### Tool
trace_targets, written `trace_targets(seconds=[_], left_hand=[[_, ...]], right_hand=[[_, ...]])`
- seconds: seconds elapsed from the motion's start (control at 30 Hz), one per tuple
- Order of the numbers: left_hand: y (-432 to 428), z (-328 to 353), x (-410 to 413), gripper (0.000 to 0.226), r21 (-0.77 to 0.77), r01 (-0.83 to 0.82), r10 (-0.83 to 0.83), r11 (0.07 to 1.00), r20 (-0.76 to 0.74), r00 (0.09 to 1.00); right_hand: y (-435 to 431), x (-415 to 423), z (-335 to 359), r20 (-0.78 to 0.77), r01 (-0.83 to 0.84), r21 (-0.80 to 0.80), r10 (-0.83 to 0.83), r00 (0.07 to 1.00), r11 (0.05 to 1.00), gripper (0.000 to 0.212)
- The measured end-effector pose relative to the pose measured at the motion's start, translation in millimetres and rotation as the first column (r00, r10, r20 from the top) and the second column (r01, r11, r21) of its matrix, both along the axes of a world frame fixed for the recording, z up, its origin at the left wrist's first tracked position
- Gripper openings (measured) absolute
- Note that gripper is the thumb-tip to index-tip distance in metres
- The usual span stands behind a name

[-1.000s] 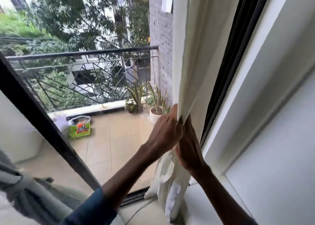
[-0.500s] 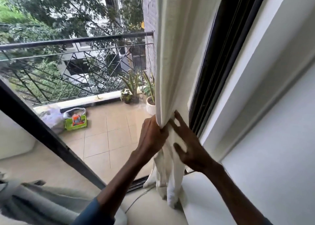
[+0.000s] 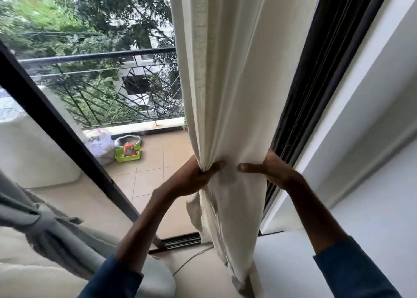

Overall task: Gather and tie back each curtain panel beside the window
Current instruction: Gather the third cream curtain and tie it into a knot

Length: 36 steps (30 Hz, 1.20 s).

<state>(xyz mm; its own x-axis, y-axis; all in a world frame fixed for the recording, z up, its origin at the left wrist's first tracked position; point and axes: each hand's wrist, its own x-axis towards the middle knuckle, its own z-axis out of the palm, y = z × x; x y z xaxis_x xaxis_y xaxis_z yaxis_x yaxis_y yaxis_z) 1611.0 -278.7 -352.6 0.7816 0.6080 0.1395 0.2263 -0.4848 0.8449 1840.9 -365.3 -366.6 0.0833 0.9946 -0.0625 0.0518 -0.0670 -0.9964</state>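
Head view: the left grip [image 3: 194,178] and the right grip [image 3: 275,171] clasp a white curtain panel [image 3: 230,94] from either side, squeezing the cloth into a narrow waist. The left grip is clenched on the panel's bunched left edge, thumb pressed over the folds. The right grip grasps the right edge, thumb laid flat across the front of the cloth, fingers hidden behind it. The two thumb tips point at each other, close but apart.

Above the grips the panel rises in long vertical pleats out of the top of the shot. Below them it hangs loose and crumpled down to the floor, between the person's forearms. Blue sleeves [image 3: 352,273] cover both arms from mid-forearm back.

Just right of the right grip runs the dark window frame [image 3: 316,83], and beyond that a white wall [image 3: 372,185]. Left of the left grip, through the glass, lies a tiled balcony floor [image 3: 153,169]. On it sit a green basket [image 3: 127,153] and, just beside it, a pale plastic bag [image 3: 100,144], both near a black metal railing [image 3: 97,57] backed by trees [image 3: 90,15]. A dark frame bar [image 3: 56,128] slants across the glass farther left.

Well below and left of the left grip lies a gathered bundle of grey fabric [image 3: 45,230]. A thin cord [image 3: 191,259] trails on the floor beside the panel's foot.
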Motion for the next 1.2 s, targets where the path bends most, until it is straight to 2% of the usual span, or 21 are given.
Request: trace_targets(seconds=[0.03,0.13,0.2,0.27,0.33,0.37,0.4,0.43,0.5,0.57,0.63,0.77,0.83,0.9,1.0,1.1,1.2], left_hand=[[1.7,-3.7,0.3,0.027,0.032,-0.048,0.048,0.998,-0.009,0.999],[0.6,-13.1,2.7,0.062,0.211,-0.242,0.271,0.947,-0.124,0.954],[-4.9,-19.7,7.9,0.065,0.354,-0.301,0.381,0.886,-0.183,0.906],[-14.7,-21.2,15.0,0.058,0.439,-0.354,0.472,0.826,-0.193,0.860],[-23.6,-20.9,21.7,0.053,0.470,-0.393,0.529,0.790,-0.199,0.825],[-27.9,-21.6,24.6,0.050,0.462,-0.402,0.535,0.791,-0.203,0.820],[-31.8,-20.6,27.4,0.048,0.443,-0.402,0.527,0.801,-0.206,0.824],[-34.8,-19.6,29.4,0.047,0.415,-0.390,0.501,0.822,-0.202,0.842],[-36.5,-19.8,30.2,0.043,0.342,-0.324,0.404,0.882,-0.195,0.894],[-35.8,-21.0,23.6,0.042,0.290,-0.250,0.314,0.924,-0.199,0.928],[-35.2,-24.7,16.0,0.040,0.241,-0.235,0.285,0.942,-0.197,0.938],[-46.6,-29.0,13.5,0.025,0.040,-0.217,0.220,0.975,-0.100,0.970],[-53.5,-27.3,13.0,0.025,-0.045,-0.161,0.158,0.986,-0.053,0.986],[-62.2,-22.5,12.4,0.033,-0.110,-0.125,0.122,0.986,-0.031,0.992],[-79.1,-14.0,17.8,0.047,-0.075,-0.195,0.189,0.978,-0.086,0.978],[-80.0,-20.9,24.5,0.032,0.081,-0.394,0.401,0.915,-0.088,0.912],[-68.9,-24.3,26.7,0.006,0.135,-0.449,0.461,0.883,-0.075,0.884]], right_hand=[[-0.2,0.2,-3.5,0.036,0.040,0.000,-0.040,0.999,0.999,0.053],[-12.9,-1.2,-12.1,0.075,0.183,0.056,-0.187,0.980,0.982,0.028],[-22.8,-3.9,-20.8,0.133,0.292,0.145,-0.311,0.941,0.946,0.014],[-30.7,-9.6,-34.2,0.256,0.393,0.217,-0.441,0.861,0.894,0.014],[-39.5,-28.3,-48.1,0.403,0.500,0.359,-0.614,0.679,0.788,0.033],[-45.4,-41.5,-53.3,0.433,0.508,0.423,-0.660,0.614,0.751,0.035],[-51.3,-55.1,-58.2,0.437,0.476,0.468,-0.663,0.608,0.745,0.026],[-55.5,-68.2,-62.6,0.463,0.419,0.489,-0.635,0.619,0.765,0.014],[-59.8,-88.7,-70.6,0.540,0.301,0.454,-0.527,0.656,0.839,0.033],[-61.6,-94.4,-74.0,0.558,0.245,0.443,-0.479,0.678,0.862,0.045],[-63.0,-89.7,-68.5,0.538,0.244,0.461,-0.487,0.688,0.853,0.041],[-70.4,-78.6,-67.3,0.487,0.286,0.479,-0.522,0.700,0.830,0.021],[-72.6,-81.9,-68.1,0.438,0.307,0.458,-0.512,0.739,0.834,0.017],[-73.3,-85.8,-71.1,0.438,0.327,0.466,-0.536,0.722,0.822,0.014],[-72.7,-88.8,-73.6,0.518,0.301,0.487,-0.549,0.656,0.820,0.009],[-73.4,-97.0,-72.9,0.492,0.230,0.456,-0.458,0.741,0.860,0.020],[-78.6,-97.9,-69.7,0.380,0.275,0.386,-0.423,0.822,0.881,0.029]])
